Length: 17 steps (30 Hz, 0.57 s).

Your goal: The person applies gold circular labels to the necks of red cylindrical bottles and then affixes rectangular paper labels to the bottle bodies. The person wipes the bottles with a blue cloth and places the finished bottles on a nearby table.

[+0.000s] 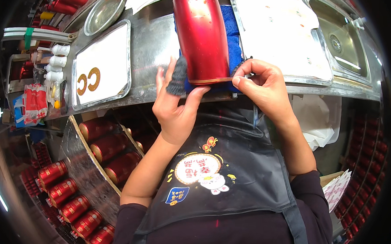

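A glossy red bottle (202, 36) lies lengthwise on a folded blue towel (232, 33), its near end toward me. Along that end's lower edge runs a thin gold strip (215, 80). My right hand (263, 82) pinches the strip's right end between thumb and index finger. My left hand (175, 99) grips the near left of the bottle, with the thumb at the rim and a grey knitted finger cover (178, 77) against the side. Its other fingers stretch upward. Dark knit also shows by my right fingers, partly hidden.
On the left, a white-lined tray (110, 60) holds two gold C-shaped pieces (89, 80), below a round metal dish (105, 12). A larger white-covered tray (279, 35) and a steel sink (342, 41) are at right. Red cans (72, 206) and bottles fill shelves below.
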{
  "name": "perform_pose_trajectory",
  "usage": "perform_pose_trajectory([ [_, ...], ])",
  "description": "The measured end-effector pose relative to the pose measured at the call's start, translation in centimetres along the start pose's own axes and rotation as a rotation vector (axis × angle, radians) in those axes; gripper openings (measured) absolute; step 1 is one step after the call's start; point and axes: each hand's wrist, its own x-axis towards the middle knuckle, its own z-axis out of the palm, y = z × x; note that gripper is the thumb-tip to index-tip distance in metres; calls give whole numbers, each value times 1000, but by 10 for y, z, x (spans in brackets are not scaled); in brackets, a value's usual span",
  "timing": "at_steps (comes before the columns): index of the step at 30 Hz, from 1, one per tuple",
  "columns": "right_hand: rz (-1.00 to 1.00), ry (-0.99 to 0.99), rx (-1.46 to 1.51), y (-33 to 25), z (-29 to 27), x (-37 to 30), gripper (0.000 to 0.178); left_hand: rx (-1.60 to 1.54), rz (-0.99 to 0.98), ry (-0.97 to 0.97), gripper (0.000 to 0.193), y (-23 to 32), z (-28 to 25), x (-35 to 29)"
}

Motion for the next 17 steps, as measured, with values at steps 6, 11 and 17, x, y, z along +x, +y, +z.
perform_pose_trajectory([
  [6, 11, 14, 17, 0, -6, -3, 7, 153, 130, -81, 37, -6, -8, -21],
  [11, -11, 16, 26, 5, -7, 1, 7, 238, 252, -74, 35, -1, -5, -12],
  [17, -48, 23, 29, 8, -7, 4, 7, 387, 408, -133, 42, 20, -4, 7],
])
